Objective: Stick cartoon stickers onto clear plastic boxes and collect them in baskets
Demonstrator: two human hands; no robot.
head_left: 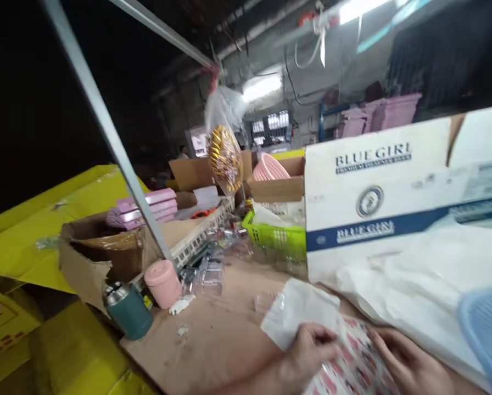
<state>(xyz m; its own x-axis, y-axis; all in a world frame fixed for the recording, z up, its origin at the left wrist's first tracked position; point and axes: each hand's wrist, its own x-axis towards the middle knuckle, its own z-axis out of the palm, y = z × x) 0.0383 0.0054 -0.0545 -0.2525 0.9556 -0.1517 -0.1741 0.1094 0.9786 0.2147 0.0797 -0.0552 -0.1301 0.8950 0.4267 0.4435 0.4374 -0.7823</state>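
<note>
The left hand (312, 351) and right hand (413, 359) met over a printed sheet (355, 362) with pink and red figures, at the near right of the surface (225, 340). The right hand's thumb and fingers were closed on the sheet's right side. The left hand's fingers were drawn together over its left side, but blur made it impossible to tell whether they gripped it or only rested there. Holding opposite sides probably kept the thin sheet spread and steady.

A plain white sheet (301, 307) lay just beyond the left hand, perhaps kept there for easy reach. White wrapping (431, 269) sloped down in front of the large white carton (406, 192), and a blue basket (487, 334) stood at the near right edge.

Farther off, clear plastic pieces (212, 277) lay loose, beside the green basket (274, 236). The pink canister (162, 284) and teal flask (128, 311) stood at the left edge, presumably out of the hands' way. A clear bag (225, 159) of gold items hung above the far side, seemingly to spare room below.
</note>
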